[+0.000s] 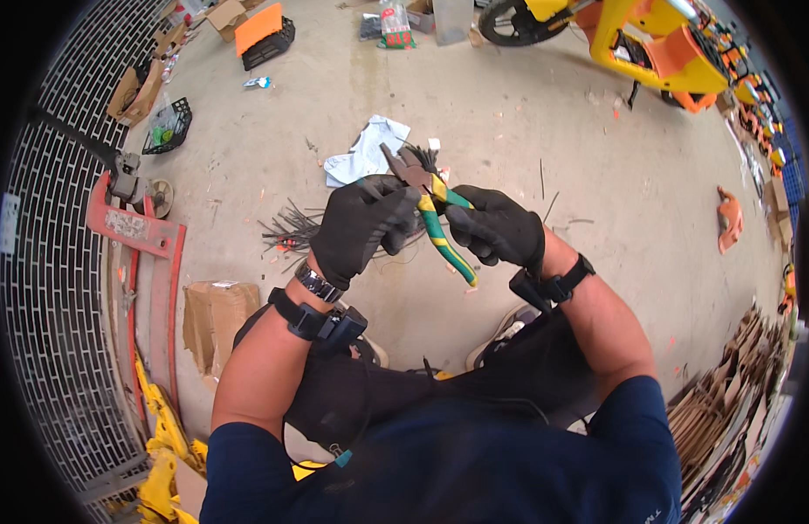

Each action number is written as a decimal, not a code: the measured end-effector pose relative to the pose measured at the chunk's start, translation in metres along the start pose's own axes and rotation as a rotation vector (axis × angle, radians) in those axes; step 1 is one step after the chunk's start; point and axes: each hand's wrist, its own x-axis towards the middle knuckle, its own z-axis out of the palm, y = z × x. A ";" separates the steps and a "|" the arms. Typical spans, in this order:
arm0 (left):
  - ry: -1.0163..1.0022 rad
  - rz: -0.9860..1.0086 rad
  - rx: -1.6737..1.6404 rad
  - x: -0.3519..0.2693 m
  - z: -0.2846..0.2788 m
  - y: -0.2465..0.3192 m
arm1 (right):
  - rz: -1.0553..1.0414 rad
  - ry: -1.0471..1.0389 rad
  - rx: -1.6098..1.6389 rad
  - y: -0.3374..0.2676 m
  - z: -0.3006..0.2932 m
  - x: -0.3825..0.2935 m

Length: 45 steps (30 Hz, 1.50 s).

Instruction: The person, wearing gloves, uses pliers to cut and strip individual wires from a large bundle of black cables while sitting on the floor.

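Observation:
Combination pliers (416,171) with green and yellow handles are held up in front of me, jaws pointing away and handles spread apart. My right hand (497,226), in a black glove, grips one handle. My left hand (368,226), also gloved in black, has its thumb and fingers curled at the pliers near the pivot; whether it holds anything else is hidden. The other handle's end hangs free between the hands. Dark bristly strand ends (425,156) show just behind the jaws. Beside my left hand, a loose bundle of thin dark strands (290,229) lies on the concrete floor.
A pale blue crumpled sheet (371,149) lies beyond my hands. To the left are a red pallet jack (132,226) and a cardboard box (216,321). Flattened cardboard (725,393) is stacked at right. A yellow scooter (666,56) stands at far right.

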 end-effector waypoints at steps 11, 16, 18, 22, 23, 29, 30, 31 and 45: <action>0.162 -0.033 -0.084 -0.001 0.009 -0.014 | -0.392 0.207 -0.518 0.044 0.004 0.033; 0.313 -0.045 -0.101 0.002 0.004 -0.014 | -0.302 0.165 -0.351 0.025 0.017 0.026; 0.344 -0.045 -0.121 0.003 0.004 -0.014 | -0.372 0.160 -0.538 0.030 0.020 0.028; 0.307 -0.102 -0.086 0.004 0.006 -0.010 | -0.350 0.131 -0.635 0.046 0.023 0.038; 0.258 -0.142 -0.049 0.004 0.004 -0.011 | -0.177 0.060 -0.557 0.046 0.023 0.041; 0.102 0.067 -0.200 0.006 -0.012 -0.012 | -0.178 -0.025 0.327 0.022 0.012 0.030; 0.121 0.086 -0.182 0.008 -0.014 -0.013 | -0.215 0.018 0.308 0.017 0.012 0.027; 0.130 0.086 -0.188 0.008 -0.016 -0.012 | -0.252 0.061 0.290 0.012 0.013 0.023; 0.254 0.079 -0.014 0.005 -0.022 -0.007 | -0.037 -0.046 0.179 0.008 0.017 0.017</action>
